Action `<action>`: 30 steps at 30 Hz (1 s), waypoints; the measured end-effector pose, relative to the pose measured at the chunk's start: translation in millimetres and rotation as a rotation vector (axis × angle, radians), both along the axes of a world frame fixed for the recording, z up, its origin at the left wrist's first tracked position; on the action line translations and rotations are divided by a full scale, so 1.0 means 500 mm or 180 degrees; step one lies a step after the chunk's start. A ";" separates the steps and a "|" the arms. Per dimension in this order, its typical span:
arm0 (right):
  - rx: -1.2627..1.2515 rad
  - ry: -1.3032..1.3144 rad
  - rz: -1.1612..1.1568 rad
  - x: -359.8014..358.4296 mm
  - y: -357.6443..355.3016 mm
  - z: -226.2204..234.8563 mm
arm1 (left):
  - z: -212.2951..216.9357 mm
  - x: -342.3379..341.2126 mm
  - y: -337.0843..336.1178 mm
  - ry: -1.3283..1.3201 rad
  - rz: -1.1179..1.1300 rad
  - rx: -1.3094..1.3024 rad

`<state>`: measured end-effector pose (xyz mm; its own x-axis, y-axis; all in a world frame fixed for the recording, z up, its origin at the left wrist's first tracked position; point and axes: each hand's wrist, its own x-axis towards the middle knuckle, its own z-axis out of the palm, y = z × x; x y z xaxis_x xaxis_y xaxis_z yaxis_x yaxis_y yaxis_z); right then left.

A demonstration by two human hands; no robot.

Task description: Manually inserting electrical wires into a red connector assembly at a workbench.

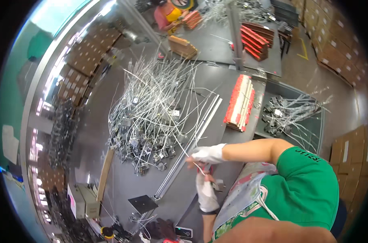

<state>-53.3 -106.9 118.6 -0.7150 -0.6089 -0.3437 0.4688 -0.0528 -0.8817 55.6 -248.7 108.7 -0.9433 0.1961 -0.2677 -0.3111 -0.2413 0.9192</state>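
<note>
Cable (200,169) runs between the gloved right hand (208,154) and left hand (206,192), both hands seemingly pinching it.

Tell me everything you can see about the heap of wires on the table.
The heap of wires lies loose and tangled on the dark grey table, left of the metal rails. Thin, whitish strands fan out toward the top of the picture, crossing and bending, while small, dark, metallic-looking blocks crowd its lower end. A few strands stray across the rails; one seems to reach the gloved right hand.
</note>
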 end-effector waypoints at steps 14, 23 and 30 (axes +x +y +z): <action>-0.0702 0.0603 -0.3639 0.050 0.154 0.032 | -0.004 0.014 -0.013 0.2081 -0.1264 -0.2870; -0.0578 -0.0256 -0.5455 0.103 0.397 -0.142 | -0.147 -0.059 0.319 0.1682 -0.1374 -0.1333; 0.0630 -0.0023 -0.5256 0.057 0.575 -0.227 | -0.180 -0.090 0.428 0.1155 -0.1764 -0.1838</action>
<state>-24.6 180.7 5.0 -0.5009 0.8025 -0.3242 0.0294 -0.3586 -0.9330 10.8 -34.9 18.5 -0.7987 0.5776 -0.1687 0.0894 0.3912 0.9159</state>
